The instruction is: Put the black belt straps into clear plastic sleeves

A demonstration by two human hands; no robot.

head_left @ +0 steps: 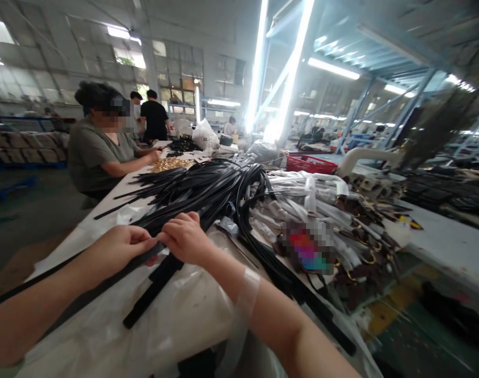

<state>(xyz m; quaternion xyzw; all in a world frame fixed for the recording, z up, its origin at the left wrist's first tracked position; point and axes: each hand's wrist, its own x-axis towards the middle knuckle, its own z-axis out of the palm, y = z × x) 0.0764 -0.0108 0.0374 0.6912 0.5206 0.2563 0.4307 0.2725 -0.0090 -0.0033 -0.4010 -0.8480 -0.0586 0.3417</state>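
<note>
My left hand (125, 245) is closed on a long black strap (105, 283), which runs back under my left forearm toward the lower left. Fingertip to fingertip with it, my right hand (186, 237) pinches the same strap from above. Below my right hand a short stretch of wider black strap (153, 291) slants down over the plastic-covered table edge. Just beyond both hands lies a big heap of black straps (208, 184), its ends fanned to the left. A strip of clear tape (248, 291) is stuck round my right forearm. My fingers hide the gripped part.
White-wrapped handles (314, 189) with gold rings lie on the right, beside a phone (308, 249) with a blurred screen. Behind them sits a red basket (310, 164). Gold-coloured hardware (170, 164) is piled at the far left, where a co-worker (101, 142) sits. A white machine (365, 163) stands right.
</note>
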